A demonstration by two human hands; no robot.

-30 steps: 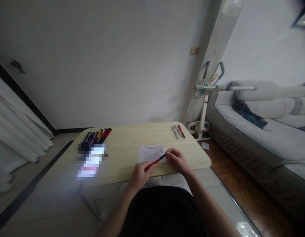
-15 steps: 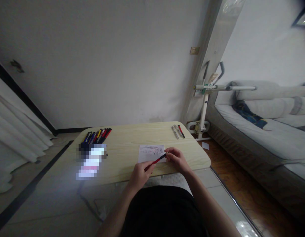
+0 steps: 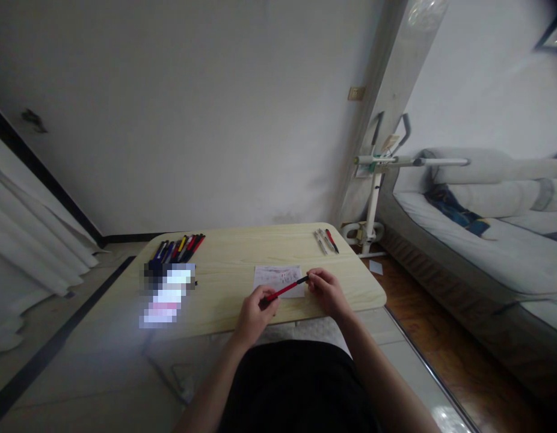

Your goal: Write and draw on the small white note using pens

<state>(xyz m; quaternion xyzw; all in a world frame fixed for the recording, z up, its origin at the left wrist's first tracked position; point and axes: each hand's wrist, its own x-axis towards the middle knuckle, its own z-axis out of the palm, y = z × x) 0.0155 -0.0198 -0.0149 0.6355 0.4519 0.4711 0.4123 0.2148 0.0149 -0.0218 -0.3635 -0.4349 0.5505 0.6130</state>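
Observation:
A red and black pen [image 3: 285, 289] slants up to the right between my two hands, above a sheet of paper with scribbled marks [image 3: 278, 275]. My left hand [image 3: 257, 310] pinches the red barrel near its lower end. At the other end, the fingertips of my right hand [image 3: 324, 290] close on the black tip. Most of the red barrel shows between the hands. Part of the paper is covered by the pen and the hands.
On the light wooden table [image 3: 233, 252] lies a row of several pens [image 3: 177, 248] at the left. Near the far right corner are a few more pens [image 3: 326, 240]. A blurred bright patch [image 3: 165, 294] covers the table's left front. A wall stands behind.
My hands have moved slightly apart, the right one to the right. More of the red barrel now shows between them, and the pen lies a little flatter.

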